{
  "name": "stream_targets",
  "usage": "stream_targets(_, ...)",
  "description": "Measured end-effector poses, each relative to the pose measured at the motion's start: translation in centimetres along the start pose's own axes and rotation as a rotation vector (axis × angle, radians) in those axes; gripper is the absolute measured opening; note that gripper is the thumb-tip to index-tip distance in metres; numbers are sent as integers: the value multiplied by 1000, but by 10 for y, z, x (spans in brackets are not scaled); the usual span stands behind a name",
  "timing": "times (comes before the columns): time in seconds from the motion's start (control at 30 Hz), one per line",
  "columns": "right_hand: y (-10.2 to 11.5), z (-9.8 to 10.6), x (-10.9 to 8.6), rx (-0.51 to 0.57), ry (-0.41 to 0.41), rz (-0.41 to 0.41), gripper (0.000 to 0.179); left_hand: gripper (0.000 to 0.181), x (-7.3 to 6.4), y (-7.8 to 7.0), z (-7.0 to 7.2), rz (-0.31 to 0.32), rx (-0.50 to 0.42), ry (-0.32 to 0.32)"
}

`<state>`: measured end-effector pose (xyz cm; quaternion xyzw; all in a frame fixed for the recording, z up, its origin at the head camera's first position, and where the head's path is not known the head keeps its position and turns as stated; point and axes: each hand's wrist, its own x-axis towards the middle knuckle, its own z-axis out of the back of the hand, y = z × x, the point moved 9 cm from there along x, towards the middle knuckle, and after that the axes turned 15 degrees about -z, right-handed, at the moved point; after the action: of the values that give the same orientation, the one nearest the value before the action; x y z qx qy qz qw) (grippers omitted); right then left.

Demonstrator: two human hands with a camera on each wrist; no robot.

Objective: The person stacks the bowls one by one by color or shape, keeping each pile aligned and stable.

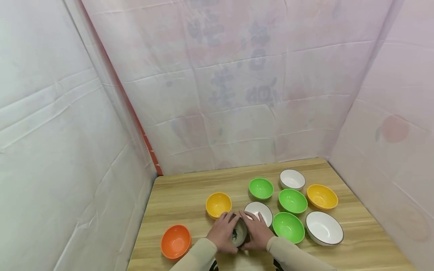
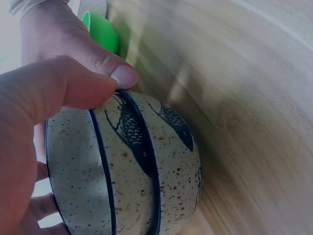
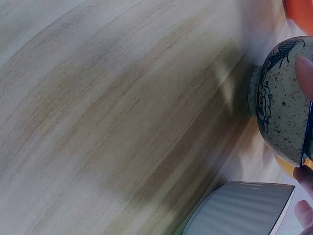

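Observation:
Two speckled ceramic bowls with dark blue rims and painted fish sit one inside the other; the left wrist view shows the upper bowl (image 2: 129, 181) and the lower bowl (image 2: 178, 166). My left hand (image 1: 222, 232) grips the upper bowl from the left, thumb on the near side and fingers around the far side. From the right, my right hand (image 1: 256, 234) holds the same stack, its thumb close beside the left thumb. In the right wrist view the lower bowl (image 3: 281, 98) shows its foot just over the wood. Both hands hide much of the stack.
An orange bowl (image 1: 175, 242) stands at the left, a yellow bowl (image 1: 218, 205) behind my left hand. A white bowl (image 1: 259, 212) is right by my right fingers. Several green, white and yellow bowls (image 1: 322, 196) cover the table's right side; cloth walls (image 1: 237, 131) enclose the table.

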<state>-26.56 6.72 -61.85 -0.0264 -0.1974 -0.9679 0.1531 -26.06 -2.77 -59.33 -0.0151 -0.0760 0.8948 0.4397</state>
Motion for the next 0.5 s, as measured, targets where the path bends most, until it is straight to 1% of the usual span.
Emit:
stream_targets(0.13,1,-2,-1,9,11,10,122,116,0,-1,-3,-7,7,1)
stream_targets(0.27,2,-4,-1,9,22,21,116,116,-2,0,-6,2,17,1)
stream_targets(0.37,1,-4,-1,-2,23,26,114,115,-3,0,-8,1,18,-5)
stream_targets(0.5,2,-3,-1,-17,16,28,113,114,-5,1,-12,-18,20,-28)
